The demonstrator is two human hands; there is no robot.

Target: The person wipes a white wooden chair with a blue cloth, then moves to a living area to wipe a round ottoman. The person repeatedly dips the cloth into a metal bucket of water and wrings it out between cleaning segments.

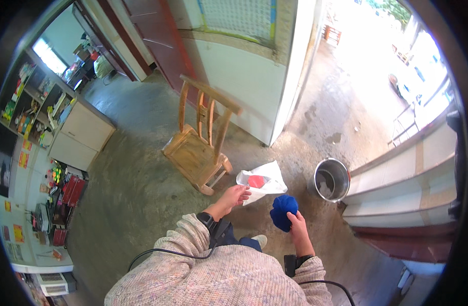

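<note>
My right hand [299, 229] grips a piece of dark blue fabric [283, 213], rounded and perhaps a cap, with the thumb lying on top. To the left, my left hand [231, 199] reaches forward with its fingertips at the near edge of a white bag [273, 178]. Whether those fingers pinch the bag's edge or only overlap it in view cannot be told. The bag's mouth gapes, and a red item [256, 181] shows inside it. A gap separates the blue fabric from the bag.
Just beyond my left hand stands a wooden chair [193, 155]. A metal bucket [328, 179] with something pale inside is at the right, near a light-coloured panel [402, 183]. A cabinet [82, 132] and cluttered shelves line the left. The doorway opens onto bright ground [345, 88].
</note>
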